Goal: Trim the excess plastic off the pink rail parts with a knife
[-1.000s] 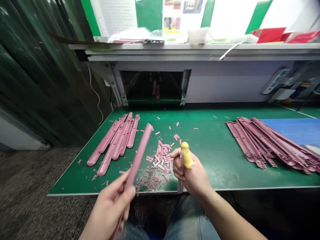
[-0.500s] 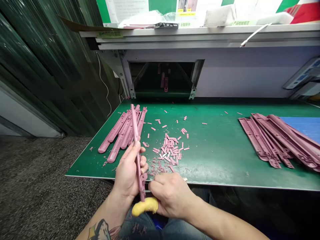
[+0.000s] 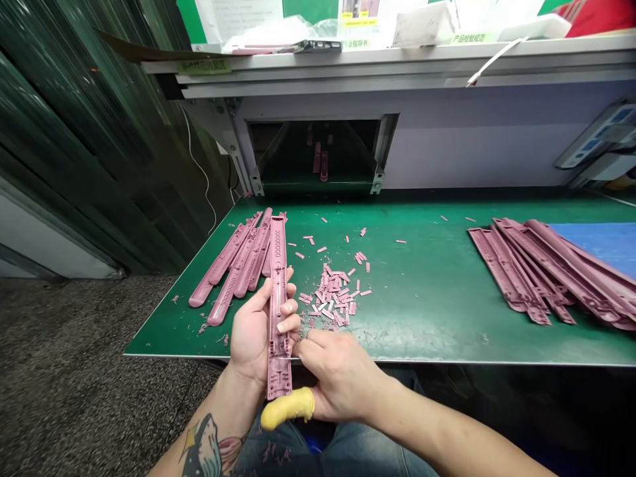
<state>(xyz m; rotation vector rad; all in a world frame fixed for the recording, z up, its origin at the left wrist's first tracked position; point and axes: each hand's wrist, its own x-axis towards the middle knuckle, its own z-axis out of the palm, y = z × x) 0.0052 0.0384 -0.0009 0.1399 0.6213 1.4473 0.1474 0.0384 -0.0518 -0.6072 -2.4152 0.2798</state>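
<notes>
My left hand (image 3: 256, 331) is closed around a long pink plastic housing (image 3: 278, 291), fingers wrapped over its right side. The housing's hollow, ribbed inside faces up, its far end pointing away over the table. My right hand (image 3: 342, 374) is closed on a tool whose thin metal blade (image 3: 286, 358) lies across the lower part of the housing; its handle is hidden in the fist. A yellow finger cot (image 3: 287, 407) covers the right thumb, held just under the housing's near end. Small pink plastic scraps (image 3: 334, 291) lie in a heap beyond my right hand.
Several pink housings (image 3: 238, 265) lie at the left of the green table (image 3: 417, 285). More pink housings (image 3: 551, 271) are piled at the right, by a blue sheet (image 3: 601, 242). A dark chute (image 3: 318, 182) holding pink parts opens at the back, beneath a shelf (image 3: 358, 69).
My left hand has rolled the housing from its edge to show its hollow inside. The blade has gone from beside the near end to across the housing. My view has shifted slightly.
</notes>
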